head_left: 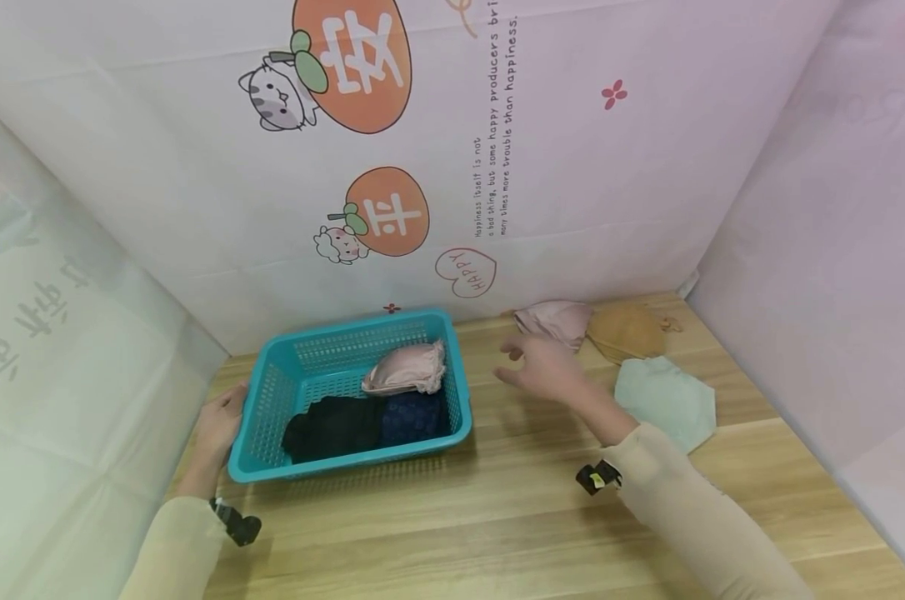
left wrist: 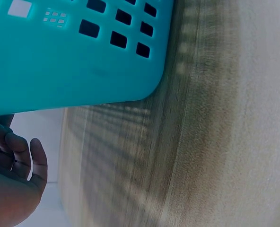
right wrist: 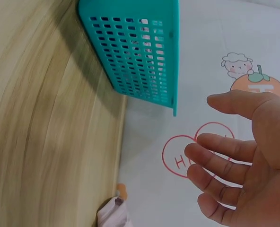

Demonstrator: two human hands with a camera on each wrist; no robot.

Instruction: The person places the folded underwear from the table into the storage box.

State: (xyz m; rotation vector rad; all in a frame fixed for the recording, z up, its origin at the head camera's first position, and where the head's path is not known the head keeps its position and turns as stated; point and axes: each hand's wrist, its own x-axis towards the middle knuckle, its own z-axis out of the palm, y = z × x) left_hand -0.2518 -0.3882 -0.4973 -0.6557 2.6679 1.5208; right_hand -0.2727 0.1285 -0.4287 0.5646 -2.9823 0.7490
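A turquoise plastic basket (head_left: 351,462) stands on the table, with a pink satin, cup-shaped garment (head_left: 405,369), a black cloth piece (head_left: 332,427) and a navy patterned piece (head_left: 411,418) inside. At its left rim, my left hand (head_left: 222,419) grips the edge with curled fingers; in the left wrist view the hand (left wrist: 14,179) shows partly, below the basket wall (left wrist: 83,71). My right hand (head_left: 546,367) is in the air right of the basket, holding nothing. Its fingers (right wrist: 220,163) are loosely bent and spread in the right wrist view. Just behind it lies another pink garment (head_left: 557,321).
A mustard garment (head_left: 627,332) and a pale mint one (head_left: 666,400) lie on the right of the wooden table (head_left: 437,533). Printed cloth walls (head_left: 572,183) enclose the back and both sides. The basket stands close to the back wall.
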